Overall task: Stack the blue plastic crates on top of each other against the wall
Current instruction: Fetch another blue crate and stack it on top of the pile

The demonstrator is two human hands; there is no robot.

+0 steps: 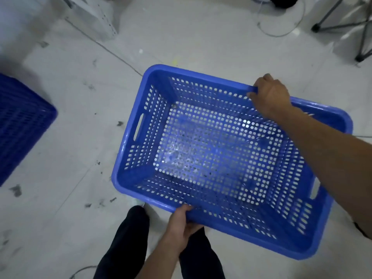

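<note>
An empty blue perforated plastic crate (pixel 141 162) fills the middle of the head view, open side up, held above the floor. My left hand (pixel 181 224) grips its near long rim from below. My right hand (pixel 269 93) is closed over the far long rim, the forearm crossing above the crate's right part. A second blue crate (pixel 22 121) shows at the left edge, blurred and partly cut off by the frame; it appears to lie bottom up.
The pale tiled floor (pixel 76 158) has dark scuffs. White panels (pixel 94 17) lean at the top left. Black tripod legs (pixel 342 25) and a thin cable (pixel 281 33) lie at the top right. My dark trouser legs (pixel 128 238) stand below the crate.
</note>
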